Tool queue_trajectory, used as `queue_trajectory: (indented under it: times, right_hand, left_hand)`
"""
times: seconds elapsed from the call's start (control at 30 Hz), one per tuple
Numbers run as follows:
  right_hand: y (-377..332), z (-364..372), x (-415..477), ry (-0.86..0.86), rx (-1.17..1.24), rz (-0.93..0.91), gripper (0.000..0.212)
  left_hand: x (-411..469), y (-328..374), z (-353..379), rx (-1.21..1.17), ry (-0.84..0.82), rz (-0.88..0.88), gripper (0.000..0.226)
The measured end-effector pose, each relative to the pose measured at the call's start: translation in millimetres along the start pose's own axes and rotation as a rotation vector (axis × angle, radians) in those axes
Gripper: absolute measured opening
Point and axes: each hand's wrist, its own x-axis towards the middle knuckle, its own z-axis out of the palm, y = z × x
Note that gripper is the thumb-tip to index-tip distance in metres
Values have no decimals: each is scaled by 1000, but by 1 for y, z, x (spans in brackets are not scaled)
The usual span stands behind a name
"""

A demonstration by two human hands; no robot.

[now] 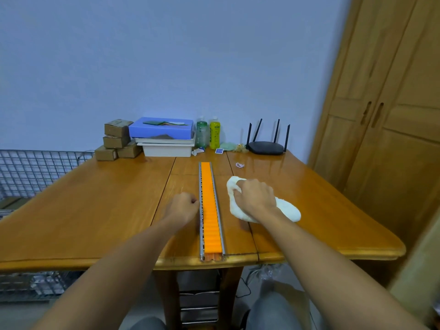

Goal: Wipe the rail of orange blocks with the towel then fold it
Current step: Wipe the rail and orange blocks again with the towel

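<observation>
A long metal rail of orange blocks lies on the wooden table, running from the front edge toward the back. My left hand rests against the rail's left side with its fingers curled, touching the metal edge. To the right of the rail lies a crumpled white towel. My right hand presses down on it with the fingers closed into the cloth. The towel is apart from the rail.
At the back of the table stand small cardboard boxes, a blue box on white trays, two bottles and a black router. A wire rack is at the left, a wooden wardrobe at the right.
</observation>
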Motion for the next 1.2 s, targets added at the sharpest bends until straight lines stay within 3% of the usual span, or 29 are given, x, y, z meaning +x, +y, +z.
queue_trajectory:
  times: [0.63, 0.93, 1.2]
  right_hand:
    - [2, 54, 148, -38, 6, -30, 30]
    - [7, 114, 225, -86, 77, -17, 29]
    - [-6, 167, 269, -115, 216, 44, 32]
  left_hand:
    - [150, -8, 2, 146, 56, 60, 21]
    - [224, -34, 39, 24, 31, 38, 41]
    - [252, -55, 76, -100, 82, 48, 35]
